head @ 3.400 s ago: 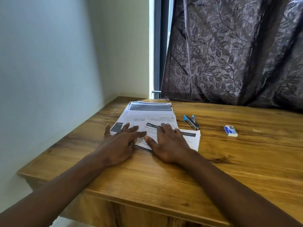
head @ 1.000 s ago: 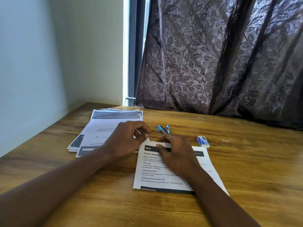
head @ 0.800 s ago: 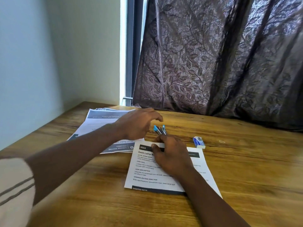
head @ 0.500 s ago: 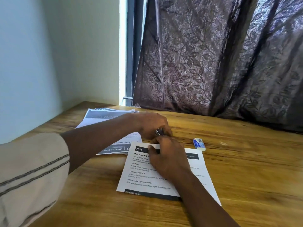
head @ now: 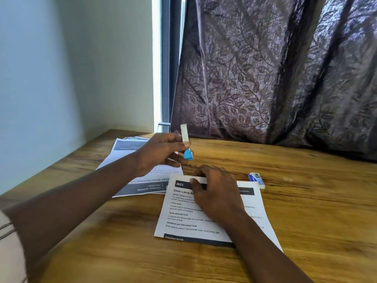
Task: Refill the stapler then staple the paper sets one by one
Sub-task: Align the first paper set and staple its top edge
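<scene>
2 hands: left fingers [head: 173, 138] grip stapler [head: 184, 134] above table [head: 306, 201]; right fingers [head: 206, 171] relaxed, pressing paper set [head: 183, 221]; staple box [head: 256, 179] beside.

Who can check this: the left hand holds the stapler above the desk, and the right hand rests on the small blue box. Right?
Not quite. The head view shows the right hand resting on the printed sheet, not the small blue box, which lies apart beside it. The left hand does hold the stapler above the desk.

The wooden table [head: 306, 221] carries a printed paper set [head: 183, 221], a paper stack [head: 130, 152] (just left of it) and a small box [head: 257, 180].
</scene>
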The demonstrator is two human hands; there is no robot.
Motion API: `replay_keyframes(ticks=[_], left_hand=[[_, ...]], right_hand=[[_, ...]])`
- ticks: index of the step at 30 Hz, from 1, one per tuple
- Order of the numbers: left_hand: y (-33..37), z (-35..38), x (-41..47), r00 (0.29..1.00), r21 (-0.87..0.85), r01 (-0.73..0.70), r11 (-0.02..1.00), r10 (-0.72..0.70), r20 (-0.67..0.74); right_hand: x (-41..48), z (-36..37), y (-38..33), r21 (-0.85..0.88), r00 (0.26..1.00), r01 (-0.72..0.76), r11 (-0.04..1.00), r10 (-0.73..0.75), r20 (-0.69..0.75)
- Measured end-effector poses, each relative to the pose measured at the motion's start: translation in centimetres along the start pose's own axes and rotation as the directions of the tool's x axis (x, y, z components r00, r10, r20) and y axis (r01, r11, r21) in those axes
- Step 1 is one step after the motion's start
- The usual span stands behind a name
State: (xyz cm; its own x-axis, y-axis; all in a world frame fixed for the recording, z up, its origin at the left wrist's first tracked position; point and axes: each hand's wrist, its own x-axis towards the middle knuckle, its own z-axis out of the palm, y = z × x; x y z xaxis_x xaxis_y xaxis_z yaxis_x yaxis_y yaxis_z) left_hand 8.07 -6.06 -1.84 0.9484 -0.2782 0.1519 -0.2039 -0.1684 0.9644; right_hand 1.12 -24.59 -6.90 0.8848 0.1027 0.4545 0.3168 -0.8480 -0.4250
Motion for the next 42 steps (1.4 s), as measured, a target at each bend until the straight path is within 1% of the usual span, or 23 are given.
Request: replay_keyframes(ticks=[3, 7, 10, 11, 19, 25, 30, 39, 42], left_hand=[[-1.4, -0.5, -1.8, 0.999, 0.003, 0.03, 1.0, -0.03, -0.037], [-2.4, -0.8, -2.8, 0.995, -0.128, 0.091, 0.988, -0.094, -0.018], [-2.2, -0.8, -2.8, 0.996, -0.21, 0.094, 0.973, -0.094, 0.007], [-2.2, -0.8, -2.8, 0.996, -0.213, 0.091, 0.973, -0.09, 0.017], [-2.3, -0.6, -2.9, 0.996, -0.127, 0.087, 0.988, -0.088, -0.001], [-2.1, -0.3, -3.5, 0.996, -0.094, 0.055, 0.994, -0.049, 0.072], [-2.0, -0.2, -3.6, 0.997, -0.021, 0.039, 0.999, -0.038, 0.066], [-1.7, -0.1, -3.4, 0.994, 0.039, 0.086, 0.996, -0.088, 0.065], [-1.5, -0.1, -3.4, 0.993, 0.035, 0.094, 0.995, -0.096, 0.067]], right_hand=[[-0.1, -0.1, -0.3, 0.017, 0.998, 0.035, 0.999, -0.034, -0.05], [-0.2, -0.2, -0.4, 0.037, 0.993, 0.066, 0.997, -0.062, -0.102], [-0.3, -0.4, -0.3, 0.046, 0.99, 0.08, 0.996, -0.074, -0.12], [-0.3, -0.4, -0.4, 0.045, 0.99, 0.079, 0.996, -0.073, -0.119], [-0.3, -0.5, -0.4, 0.032, 0.994, 0.062, 0.998, -0.059, -0.087], [-0.3, -0.5, -0.4, 0.021, 0.997, 0.051, 0.998, -0.05, -0.061], [-0.4, -0.6, -0.5, 0.025, 0.997, 0.053, 0.998, -0.052, -0.055], [-0.4, -0.6, -0.5, 0.024, 0.998, 0.054, 0.998, -0.053, -0.04], [-0.4, -0.7, -0.6, 0.027, 0.997, 0.062, 0.998, -0.061, -0.05]])
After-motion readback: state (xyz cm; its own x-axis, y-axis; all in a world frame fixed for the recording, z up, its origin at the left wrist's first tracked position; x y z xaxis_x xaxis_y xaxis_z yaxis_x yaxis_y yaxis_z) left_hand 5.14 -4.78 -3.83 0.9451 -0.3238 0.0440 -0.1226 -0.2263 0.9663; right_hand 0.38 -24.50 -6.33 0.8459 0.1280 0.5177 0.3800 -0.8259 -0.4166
